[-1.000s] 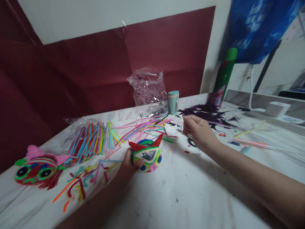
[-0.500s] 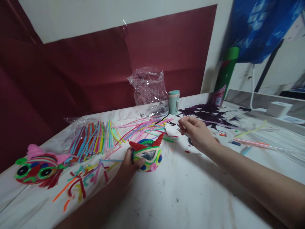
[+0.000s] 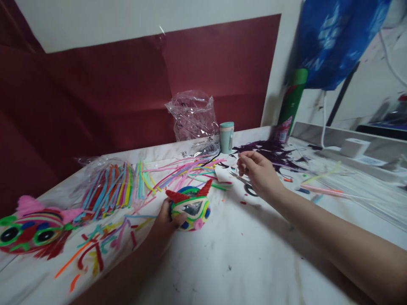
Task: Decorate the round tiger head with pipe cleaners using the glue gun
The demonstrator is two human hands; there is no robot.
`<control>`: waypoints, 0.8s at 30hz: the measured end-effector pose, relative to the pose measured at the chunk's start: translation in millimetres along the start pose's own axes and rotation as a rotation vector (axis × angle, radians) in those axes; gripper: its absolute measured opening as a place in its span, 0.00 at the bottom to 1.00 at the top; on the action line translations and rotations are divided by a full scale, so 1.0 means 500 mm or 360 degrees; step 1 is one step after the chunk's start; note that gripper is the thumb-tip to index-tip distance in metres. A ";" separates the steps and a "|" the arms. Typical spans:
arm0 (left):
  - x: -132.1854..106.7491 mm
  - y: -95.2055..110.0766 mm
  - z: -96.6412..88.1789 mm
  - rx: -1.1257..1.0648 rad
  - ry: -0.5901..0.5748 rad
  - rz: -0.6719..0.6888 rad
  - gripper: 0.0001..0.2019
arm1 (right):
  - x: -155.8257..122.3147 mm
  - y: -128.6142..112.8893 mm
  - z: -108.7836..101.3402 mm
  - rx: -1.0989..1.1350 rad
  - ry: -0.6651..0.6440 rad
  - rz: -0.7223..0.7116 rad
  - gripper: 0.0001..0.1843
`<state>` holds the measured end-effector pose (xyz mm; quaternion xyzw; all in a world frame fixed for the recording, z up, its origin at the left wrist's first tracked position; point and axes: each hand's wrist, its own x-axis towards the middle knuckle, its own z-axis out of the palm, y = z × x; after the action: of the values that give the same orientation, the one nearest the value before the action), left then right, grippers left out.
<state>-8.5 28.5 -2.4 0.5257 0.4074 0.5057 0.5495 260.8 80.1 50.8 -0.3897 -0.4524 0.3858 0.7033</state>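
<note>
My left hand (image 3: 165, 219) grips the side of a small colourful pipe-cleaner animal head (image 3: 201, 217), with red pointed ears, green and yellow bands and a pink nose. Its front faces up toward me. My right hand (image 3: 258, 170) hovers over the table with thumb and fingertips pinched together; anything between them is too small to make out. Just below and left of it lie scissors (image 3: 244, 181), blades pointing at a scrap of white paper (image 3: 222, 174). A second, larger animal head (image 3: 34, 231) with pink ears and black eyes rests at far left.
Bundled pipe cleaners (image 3: 110, 186) lie in clear plastic, with loose ones and cut bits (image 3: 95, 250) around. Behind stand a mint cup (image 3: 227, 139), a crumpled clear bag (image 3: 192, 116) and a green can (image 3: 293, 95). Dark purple scraps (image 3: 270, 153) spread at back right.
The view has turned slightly right, so the table things sit further left. My right hand has moved right relative to the scissors, which show more fully. My left hand keeps its grip.
</note>
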 end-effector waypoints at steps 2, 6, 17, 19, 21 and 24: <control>0.007 -0.009 -0.005 -0.0031 -0.0019 0.0032 0.36 | 0.005 -0.005 -0.002 0.0010 0.0031 -0.0027 0.09; 0.005 -0.002 -0.002 -0.0029 -0.0049 0.0023 0.35 | 0.011 -0.009 -0.005 -0.0010 0.0059 -0.0050 0.10; -0.005 0.009 0.010 -0.0046 0.0019 0.0035 0.34 | 0.003 0.031 -0.011 -0.0665 -0.0347 0.0024 0.07; -0.002 0.003 0.006 -0.0029 0.0048 0.0024 0.34 | -0.005 0.050 -0.011 -0.0908 -0.0477 0.0042 0.05; 0.000 -0.003 0.003 -0.0023 0.0062 -0.0001 0.35 | -0.011 0.070 -0.008 -0.1145 -0.0579 0.0036 0.05; 0.002 -0.009 0.001 -0.0082 0.0023 -0.0008 0.37 | -0.015 0.099 0.002 -0.1428 -0.0685 0.0006 0.05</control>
<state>-7.0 29.7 -6.6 0.5066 0.3997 0.5184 0.5612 248.3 93.1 3.9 -0.5664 -0.7080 0.2260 0.3563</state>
